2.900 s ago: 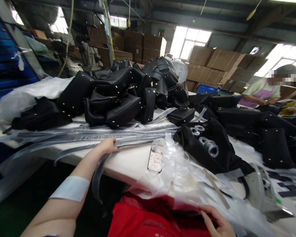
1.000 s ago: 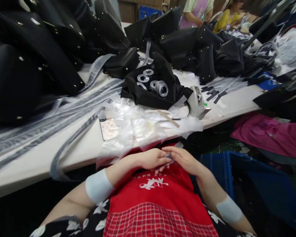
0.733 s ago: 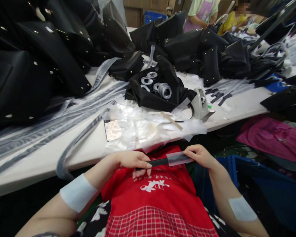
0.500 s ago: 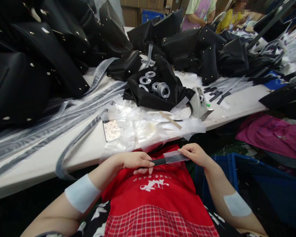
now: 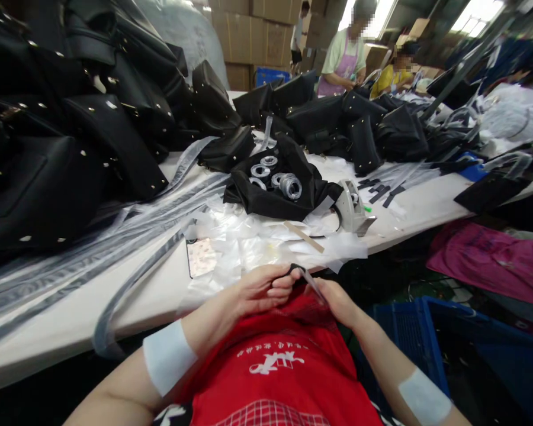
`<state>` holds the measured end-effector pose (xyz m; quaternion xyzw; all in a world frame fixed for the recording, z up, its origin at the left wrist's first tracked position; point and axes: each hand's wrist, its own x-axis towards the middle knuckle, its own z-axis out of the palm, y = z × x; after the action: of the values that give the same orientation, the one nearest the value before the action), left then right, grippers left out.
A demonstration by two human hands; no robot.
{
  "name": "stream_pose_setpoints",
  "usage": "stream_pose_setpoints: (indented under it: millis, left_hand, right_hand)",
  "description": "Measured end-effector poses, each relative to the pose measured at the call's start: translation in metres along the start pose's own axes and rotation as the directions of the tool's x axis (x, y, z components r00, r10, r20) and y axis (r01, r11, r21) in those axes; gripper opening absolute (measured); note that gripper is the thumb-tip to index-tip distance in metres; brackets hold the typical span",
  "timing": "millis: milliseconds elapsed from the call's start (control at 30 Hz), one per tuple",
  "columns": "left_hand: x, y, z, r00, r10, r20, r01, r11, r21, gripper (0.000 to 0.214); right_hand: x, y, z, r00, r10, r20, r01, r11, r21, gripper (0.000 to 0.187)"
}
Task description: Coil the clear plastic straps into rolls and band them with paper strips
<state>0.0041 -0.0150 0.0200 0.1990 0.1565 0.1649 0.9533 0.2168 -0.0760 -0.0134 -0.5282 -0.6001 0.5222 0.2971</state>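
Note:
Above my red apron (image 5: 293, 337), at the table's front edge, my left hand (image 5: 266, 289) is closed on a short black strap (image 5: 296, 268). A piece of clear plastic film (image 5: 311, 284) is on the strap, seen nearly edge-on. My right hand (image 5: 337, 300) pinches the film at its lower right end; its fingertips are partly hidden. In front of my hands on the white table lie clear plastic sheets (image 5: 260, 245), a phone (image 5: 202, 258) in a patterned case and a thin brown strip (image 5: 304, 236).
A grey tape dispenser (image 5: 352, 207) stands right of a black cloth (image 5: 266, 204) holding several clear coiled rings (image 5: 289, 186). Black bags (image 5: 31, 183) pile up left and behind. Film-wrapped straps (image 5: 111, 307) hang over the table edge. A blue crate (image 5: 435, 331) is lower right. People work behind.
Both hands have come closer together and moved up toward the table edge. The strap and film have turned from nearly level to sloping. The head view has tilted upward.

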Motion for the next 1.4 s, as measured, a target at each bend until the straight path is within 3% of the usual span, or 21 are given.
stream_pose_setpoints:
  millis: [67,133,200,267,367,433,500,600,667,767,833,900,933,967,1000,1067,1133,1167,1233,1333,1400]
  left_hand:
    - [0.029,0.0,0.013,0.966,0.241,-0.089,-0.243,0.97,-0.017,0.019]
    - [0.055,-0.002,0.02,0.883,0.442,-0.154,-0.419,0.893,0.164,0.023]
    - [0.071,-0.004,0.02,0.794,0.595,-0.124,-0.474,0.734,0.485,0.027]
    - [0.073,-0.006,0.016,0.755,0.655,-0.021,-0.389,0.474,0.79,0.028]
    - [0.06,-0.013,0.012,0.838,0.53,0.126,-0.205,0.093,0.974,0.029]
    - [0.049,-0.022,0.014,0.897,0.408,0.17,-0.168,-0.042,0.985,0.03]
    - [0.041,-0.032,0.018,0.935,0.324,0.142,-0.155,0.016,0.988,0.037]
    - [0.035,-0.041,0.025,0.975,0.224,0.009,-0.116,0.47,0.875,0.052]
    - [0.033,-0.041,0.033,0.987,0.163,-0.015,-0.111,0.735,0.669,0.056]
    - [0.034,-0.036,0.046,0.96,0.278,-0.013,-0.238,0.843,0.482,0.054]
    - [0.039,-0.031,0.048,0.821,0.558,-0.125,-0.421,0.737,0.529,0.053]
    - [0.044,-0.026,0.037,0.523,0.834,-0.174,-0.499,0.466,0.731,0.05]
    - [0.045,-0.025,0.027,0.39,0.914,-0.112,-0.453,0.296,0.841,0.047]
    - [0.046,-0.024,0.015,0.325,0.946,0.006,-0.372,0.122,0.92,0.047]
    - [0.045,-0.024,0.004,0.342,0.928,0.15,-0.288,-0.048,0.956,0.048]
    - [0.04,-0.029,-0.014,0.513,0.781,0.357,-0.188,-0.303,0.934,0.053]
    - [0.032,-0.038,-0.016,0.699,0.612,0.37,-0.167,-0.363,0.917,0.058]
    - [0.028,-0.043,-0.01,0.774,0.55,0.313,-0.167,-0.3,0.939,0.061]
    - [0.023,-0.051,0.01,0.894,0.43,0.124,-0.15,0.028,0.988,0.066]
    - [0.024,-0.05,0.047,0.986,0.161,-0.05,-0.071,0.666,0.742,0.071]
    - [0.03,-0.04,0.062,0.984,0.171,-0.051,-0.121,0.852,0.509,0.069]
  right_hand:
    - [0.003,-0.006,0.023,0.998,-0.02,0.052,0.014,0.993,0.121,0.051]
    - [0.006,-0.014,0.038,0.998,-0.008,0.066,-0.009,0.968,0.251,0.045]
    - [0.003,-0.024,0.039,0.997,0.019,0.071,-0.045,0.924,0.379,0.043]
    - [-0.006,-0.034,0.025,0.995,0.017,0.099,-0.063,0.876,0.479,0.041]
    - [-0.021,-0.043,-0.015,0.998,0.016,-0.064,0.027,0.785,0.619,0.034]
    - [-0.025,-0.04,-0.042,0.97,0.085,-0.228,0.082,0.767,0.636,0.033]
    - [-0.024,-0.031,-0.064,0.94,0.155,-0.303,0.029,0.851,0.525,0.036]
    - [-0.019,-0.013,-0.076,0.9,0.082,-0.429,-0.019,0.989,0.148,0.033]
    - [-0.015,-0.005,-0.065,0.911,-0.071,-0.405,0.066,0.997,-0.027,0.042]
    - [-0.009,0.0,-0.021,0.966,-0.147,-0.212,0.151,0.989,0.003,0.045]
    - [-0.01,-0.003,0.019,0.99,-0.093,-0.104,0.101,0.992,0.073,0.046]
    - [-0.019,-0.011,0.051,0.996,-0.03,0.08,0.019,0.99,0.137,0.051]
    - [-0.027,-0.015,0.058,0.981,-0.005,0.196,-0.031,0.984,0.178,0.052]
    - [-0.035,-0.02,0.058,0.955,0.006,0.296,-0.073,0.974,0.217,0.053]
    - [-0.044,-0.024,0.05,0.937,0.005,0.349,-0.101,0.961,0.256,0.055]
    - [-0.058,-0.029,0.016,0.96,-0.014,0.28,-0.072,0.954,0.293,0.058]
    - [-0.062,-0.029,-0.03,0.999,0.002,0.034,-0.01,0.977,0.212,0.056]
    - [-0.061,-0.028,-0.05,0.993,0.009,-0.121,0.004,0.994,0.11,0.051]
    - [-0.054,-0.024,-0.076,0.938,-0.062,-0.342,0.011,0.989,-0.146,0.038]
    - [-0.04,-0.017,-0.062,0.958,-0.161,-0.238,0.097,0.96,-0.263,0.054]
    - [-0.034,-0.014,-0.025,0.988,-0.115,-0.101,0.103,0.988,-0.115,0.051]
